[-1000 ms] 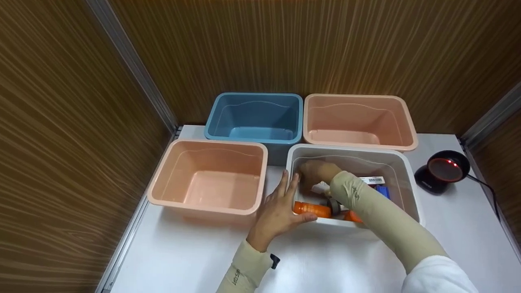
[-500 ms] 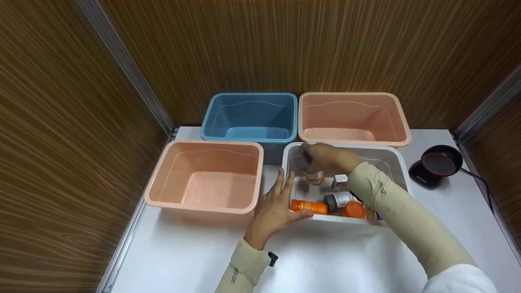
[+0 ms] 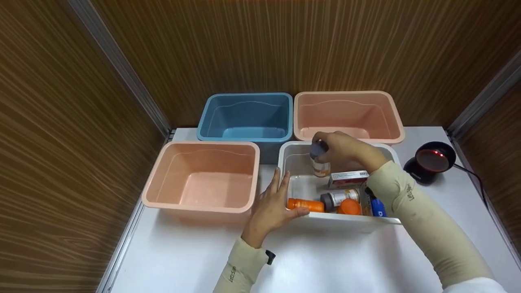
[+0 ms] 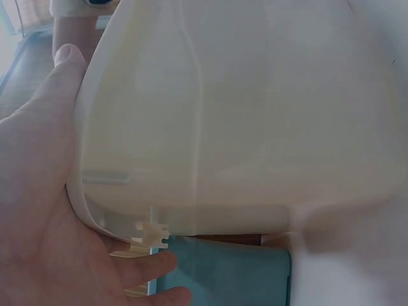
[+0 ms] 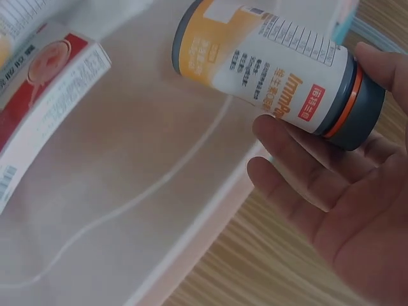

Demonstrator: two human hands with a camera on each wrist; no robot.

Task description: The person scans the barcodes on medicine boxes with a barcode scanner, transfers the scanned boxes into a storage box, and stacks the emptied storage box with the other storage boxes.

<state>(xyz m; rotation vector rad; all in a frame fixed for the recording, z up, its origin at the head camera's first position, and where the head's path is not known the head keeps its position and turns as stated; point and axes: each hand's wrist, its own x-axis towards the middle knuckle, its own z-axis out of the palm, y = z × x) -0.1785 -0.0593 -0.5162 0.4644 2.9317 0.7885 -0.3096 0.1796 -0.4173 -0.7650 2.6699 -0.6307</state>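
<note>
My right hand [image 3: 340,148] grips a supplement bottle [image 3: 320,166] by its dark grey cap, over the left part of the white bin [image 3: 342,219]. In the right wrist view this bottle [image 5: 268,67] has a white and yellow label and an orange ring under the cap. My left hand [image 3: 268,207] rests with spread, straight fingers against the white bin's near left corner; the left wrist view shows the thumb along the rim. Inside the bin lie an orange bottle [image 3: 307,205], a grey-capped bottle [image 3: 342,197], an orange-capped container [image 3: 349,207] and a red and white box [image 3: 348,179].
A pink bin [image 3: 199,209] stands to the left. Behind are a blue bin [image 3: 244,139] and a second pink bin [image 3: 348,94]. A black scanner [image 3: 431,160] with a red light and a cable sits at the right. A blue item [image 3: 378,208] lies in the white bin's right end.
My right hand has risen from the white bin's left end and shifted right, with the supplement bottle now visible in its grip. The left hand keeps its place at the bin's corner.
</note>
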